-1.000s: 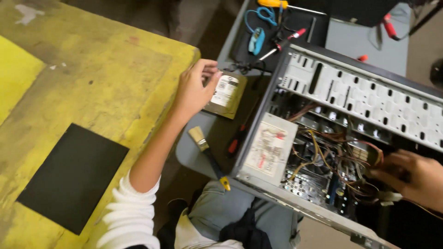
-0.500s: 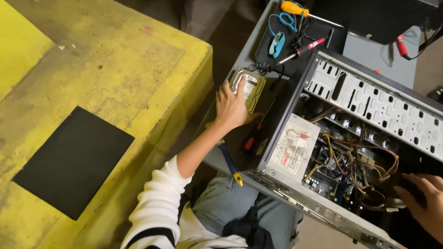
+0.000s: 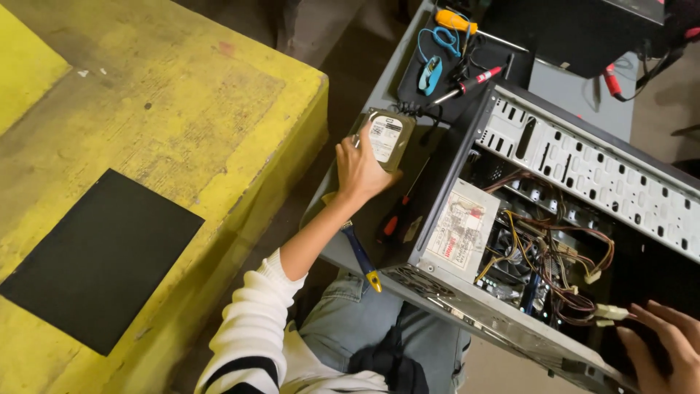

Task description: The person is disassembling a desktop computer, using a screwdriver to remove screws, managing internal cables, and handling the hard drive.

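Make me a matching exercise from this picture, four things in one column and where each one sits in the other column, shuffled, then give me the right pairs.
Things:
1. hard drive
2. orange-handled screwdriver
3. black mat
4. white cable connector

Places:
A. flat on the yellow bench
B. at the top of the picture, on the dark panel beyond the computer case
C. in the left hand, beside the case
D. inside the open case, next to the right hand

Pairs: 1-C, 2-B, 3-A, 4-D
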